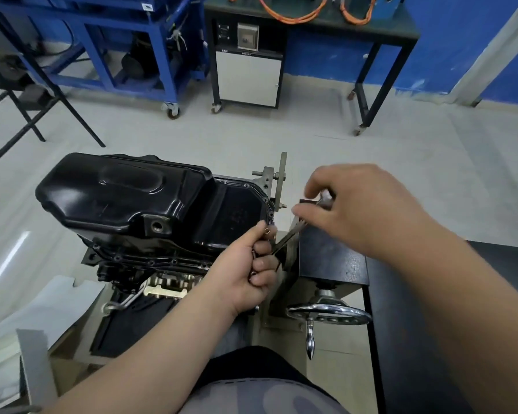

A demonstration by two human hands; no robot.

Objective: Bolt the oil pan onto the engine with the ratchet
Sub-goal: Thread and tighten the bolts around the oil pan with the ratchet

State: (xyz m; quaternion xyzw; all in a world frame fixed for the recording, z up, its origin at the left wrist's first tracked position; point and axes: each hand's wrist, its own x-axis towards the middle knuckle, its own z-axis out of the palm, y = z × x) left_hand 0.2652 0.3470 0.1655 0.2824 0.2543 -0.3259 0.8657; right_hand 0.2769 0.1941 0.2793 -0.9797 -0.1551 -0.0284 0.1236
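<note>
Gripping the upper end of the ratchet (288, 236), the right hand (359, 213) has its thumb and forefinger curled and pinched round the handle, the remaining fingers bent loosely over it. The thin metal tool slants down and to the left from that grasp, and its lower tip ends right at the knuckles of the left hand (245, 270). That hand is clenched into a fist round some small metal pieces (266, 230) that glint between the fingers, too small to tell what they are. Both hands sit just beside the near right corner of the black oil pan (126, 192), which lies on top of the engine (138, 265) with its deep sump to the left and its shallow end towards the fingers. Bolt heads (265, 200) dot the pan's flange close to the left fist. Right of the hands stands the black gearbox (331, 258) of the engine stand, with a chrome handwheel (329, 313) below it. On the far cabinet (247, 79) there are small labels under the switch panel, but the writing is too blurred to read
</note>
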